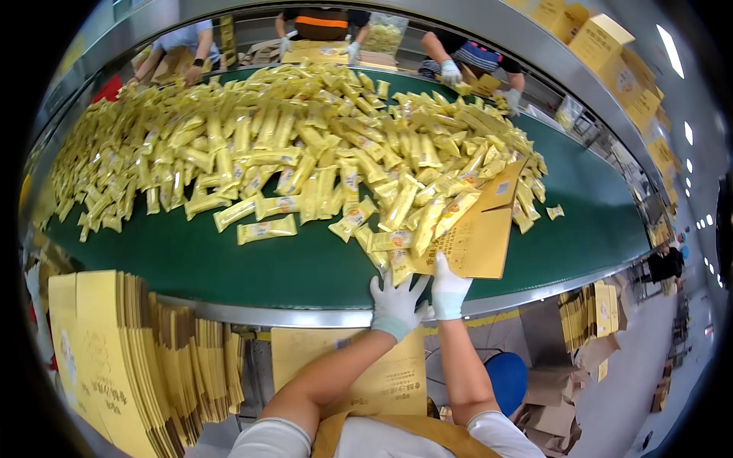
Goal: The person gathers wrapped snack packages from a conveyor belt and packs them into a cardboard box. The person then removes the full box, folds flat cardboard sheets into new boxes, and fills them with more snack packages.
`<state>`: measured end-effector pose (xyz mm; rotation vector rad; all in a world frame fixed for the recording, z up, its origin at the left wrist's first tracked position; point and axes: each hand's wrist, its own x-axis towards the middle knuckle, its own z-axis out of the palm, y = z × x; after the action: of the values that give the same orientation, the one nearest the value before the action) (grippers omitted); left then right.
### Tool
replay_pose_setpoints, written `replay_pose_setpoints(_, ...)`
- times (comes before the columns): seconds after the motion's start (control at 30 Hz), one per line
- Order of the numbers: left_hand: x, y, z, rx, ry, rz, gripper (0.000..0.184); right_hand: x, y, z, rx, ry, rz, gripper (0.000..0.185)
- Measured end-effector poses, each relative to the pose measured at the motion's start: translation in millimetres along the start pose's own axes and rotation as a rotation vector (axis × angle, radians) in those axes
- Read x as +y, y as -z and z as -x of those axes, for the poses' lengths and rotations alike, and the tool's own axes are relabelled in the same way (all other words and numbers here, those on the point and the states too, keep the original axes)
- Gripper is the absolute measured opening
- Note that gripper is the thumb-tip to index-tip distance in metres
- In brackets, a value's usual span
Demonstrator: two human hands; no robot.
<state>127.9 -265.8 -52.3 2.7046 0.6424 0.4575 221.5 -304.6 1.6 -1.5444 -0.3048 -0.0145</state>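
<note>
My left hand (396, 307), in a white glove, reaches over the near edge of the green belt (191, 267). Its fingers are spread, with the tips at a yellow wrapped snack packet (402, 265); whether they touch it I cannot tell. Close beside it, my gloved right hand (450, 288) grips the near edge of a yellow cardboard box (485, 243), thumb on top and the other fingers mostly hidden. The box lies tilted on the belt with its open side towards the heap of packets (305, 145). Several packets lie at its mouth, partly over its left side.
Stacks of flattened cartons (145, 359) stand at the left, with more cartons (588, 317) at the right. A printed carton (397, 374) is below my arms, near a blue stool (505, 382). Across the belt, co-workers' gloved hands (450, 73) handle boxes and packets. A metal rim (336, 318) edges the belt.
</note>
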Motion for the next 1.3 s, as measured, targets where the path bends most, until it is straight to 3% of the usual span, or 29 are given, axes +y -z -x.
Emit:
replay_pose_setpoints(0.1,-26.9,41.6,5.7,-0.281,0.161,0.075,0.064,-16.7,-43.6,36.8,-0.065,-0.002,0.009,0.028)
replay_pose_setpoints(0.13,-34.9,46.5,10.0,-0.288,0.203,0.021,0.063,-29.8,-56.4,49.7,-0.091,-0.016,0.016,0.025)
replay_pose_setpoints(0.2,-58.0,41.1,18.8,-0.242,0.220,-0.098,0.059,-35.1,-75.6,65.2,-0.167,-0.001,0.053,0.027)
replay_pose_setpoints(0.23,-70.0,37.1,23.8,-0.222,0.224,-0.157,0.057,-26.0,-83.4,69.2,-0.212,0.106,0.146,0.029)
replay_pose_setpoints(0.33,-101.9,17.9,37.2,0.085,0.202,-0.142,0.060,-52.7,-105.5,88.8,-0.290,0.282,0.347,0.046)
replay_pose_setpoints(0.37,-107.8,22.1,41.3,0.181,0.188,-0.164,0.060,-62.6,-110.0,95.4,-0.311,0.268,0.327,0.036)
replay_pose_setpoints(0.43,-131.7,23.6,46.9,0.109,0.116,-0.095,0.060,-86.3,-115.9,108.3,-0.353,0.238,0.283,0.022)
replay_pose_setpoints(0.5,-170.9,8.8,47.0,-0.012,-0.025,-0.157,0.059,-90.5,-113.6,106.1,-0.396,0.241,0.359,0.021)
replay_pose_setpoints(0.53,-144.3,84.5,56.5,-0.127,0.198,-0.026,0.058,-93.2,-108.4,105.4,-0.409,0.231,0.258,0.020)
replay_pose_setpoints(0.57,-163.6,74.7,67.2,0.054,0.059,-0.092,0.050,-96.3,-102.0,105.3,-0.423,0.217,0.159,0.019)
replay_pose_setpoints(0.63,-192.7,82.3,75.1,0.058,-0.001,0.045,0.044,-102.2,-82.5,108.8,-0.406,0.394,0.162,0.021)
replay_pose_setpoints(0.67,-209.7,75.3,78.3,0.173,-0.050,0.130,0.036,-101.8,-71.2,114.3,-0.386,0.302,0.009,0.019)
replay_pose_setpoints(0.7,-214.7,82.5,86.5,0.169,0.008,0.224,0.033,-112.9,-54.2,118.1,-0.390,0.347,-0.034,0.019)
replay_pose_setpoints(0.77,-217.9,98.7,101.7,0.164,0.119,0.414,0.029,-91.8,-2.3,114.6,-0.406,0.496,0.186,0.024)
replay_pose_setpoints(0.83,-214.5,100.1,123.4,0.356,0.184,0.379,0.024,-66.0,47.5,113.3,-0.418,0.218,0.053,0.031)
replay_pose_setpoints(0.9,-208.4,102.1,137.7,0.543,0.234,0.207,0.022,-58.0,98.9,111.5,-0.452,0.083,0.063,0.035)
replay_pose_setpoints(0.97,-212.4,99.3,141.9,0.485,0.246,0.033,0.034,-37.6,147.9,104.8,-0.531,0.070,0.125,0.047)
replay_pose_setpoints(1.03,-215.0,91.8,134.5,0.415,0.204,-0.114,0.044,-39.1,161.2,107.2,-0.467,-0.013,0.065,0.041)
replay_pose_setpoints(1.1,-214.7,98.2,114.1,0.338,0.216,-0.035,0.039,-12.6,187.0,81.3,-0.759,-0.024,0.252,0.051)
replay_pose_setpoints(1.17,-229.1,102.6,95.0,0.334,0.129,0.067,0.037,9.9,190.1,62.8,-0.839,0.293,0.416,0.045)
replay_pose_setpoints(1.2,-241.5,96.3,87.6,0.389,0.079,0.055,0.035,19.8,188.0,66.6,-0.682,0.115,0.241,0.047)
replay_pose_setpoints(1.23,-243.6,107.1,83.2,0.249,0.138,0.162,0.031,26.8,185.0,67.8,-0.522,-0.067,0.076,0.048)
replay_pose_setpoints(1.3,-235.9,123.4,83.9,0.137,0.328,0.383,0.031,15.0,181.8,66.5,-0.524,0.026,0.030,0.050)
